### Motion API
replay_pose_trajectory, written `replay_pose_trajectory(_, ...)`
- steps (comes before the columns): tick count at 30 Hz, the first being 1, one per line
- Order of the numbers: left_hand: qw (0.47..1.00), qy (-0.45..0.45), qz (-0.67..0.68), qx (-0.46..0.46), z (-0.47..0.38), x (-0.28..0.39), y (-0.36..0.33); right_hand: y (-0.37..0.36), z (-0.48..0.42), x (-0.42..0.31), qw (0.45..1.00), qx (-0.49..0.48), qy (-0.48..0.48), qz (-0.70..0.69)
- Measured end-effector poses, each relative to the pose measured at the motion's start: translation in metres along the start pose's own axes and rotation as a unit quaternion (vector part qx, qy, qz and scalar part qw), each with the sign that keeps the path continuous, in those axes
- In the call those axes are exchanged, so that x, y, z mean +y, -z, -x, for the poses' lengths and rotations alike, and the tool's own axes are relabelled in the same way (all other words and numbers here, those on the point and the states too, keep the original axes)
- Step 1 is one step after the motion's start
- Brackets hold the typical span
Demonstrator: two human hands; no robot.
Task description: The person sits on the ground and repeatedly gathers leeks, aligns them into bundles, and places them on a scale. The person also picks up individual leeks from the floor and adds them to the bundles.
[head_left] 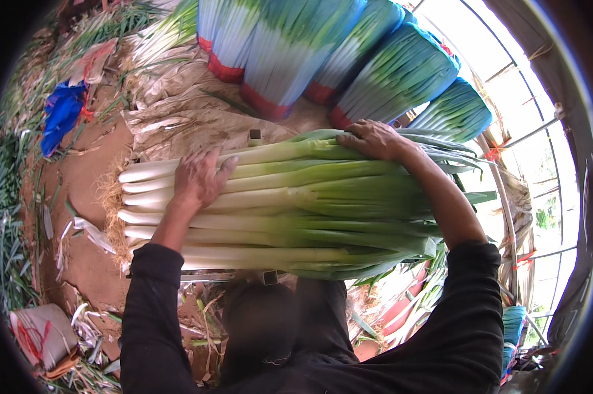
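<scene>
A wide row of long-stalked Welsh onions [276, 197] lies crosswise before me, white root ends to the left and green leaves to the right. My left hand [198, 180] presses over the white stalks, its fingers reaching the far edge and its thumb apart. Over the far side of the green leaves curls my right hand [377, 140], gripping that edge. Fibrous roots [111, 212] hang at the left end. Parts of a metal frame show under the row: one square tube end [269, 278] on my side, another [254, 134] on the far side.
Several upright onion bundles [289, 54] in blue wrapping with red bases stand beyond the row. Loose onions [165, 32] lie at the far left. A blue plastic sheet [62, 115] and a padded seat [45, 332] lie on the earth floor at left. Leaf piles border it.
</scene>
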State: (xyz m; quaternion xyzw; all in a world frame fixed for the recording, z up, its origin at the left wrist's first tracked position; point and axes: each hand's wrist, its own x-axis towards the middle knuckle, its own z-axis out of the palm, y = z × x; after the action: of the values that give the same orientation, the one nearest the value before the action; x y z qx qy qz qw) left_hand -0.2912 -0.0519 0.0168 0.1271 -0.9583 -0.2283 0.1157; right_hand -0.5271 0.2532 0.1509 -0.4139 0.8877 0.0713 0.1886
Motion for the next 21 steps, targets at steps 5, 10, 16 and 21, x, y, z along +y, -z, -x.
replay_pose_trajectory(5, 0.997, 0.025, -0.031, -0.067, -0.006, -0.004, -0.002, -0.02, 0.001, 0.0, 0.998, 0.053, 0.0, -0.02)
replay_pose_trajectory(10, 0.998, 0.017, -0.046, -0.039, -0.007, -0.004, -0.002, -0.009, -0.014, 0.005, 0.999, -0.004, 0.007, 0.043)
replay_pose_trajectory(16, 0.999, 0.017, 0.0, -0.027, -0.006, -0.002, -0.001, 0.003, -0.051, 0.011, 0.985, -0.152, 0.028, -0.072)
replay_pose_trajectory(21, 0.999, -0.001, 0.017, -0.033, -0.002, 0.004, 0.009, 0.007, -0.031, 0.011, 0.984, -0.148, 0.03, -0.097)
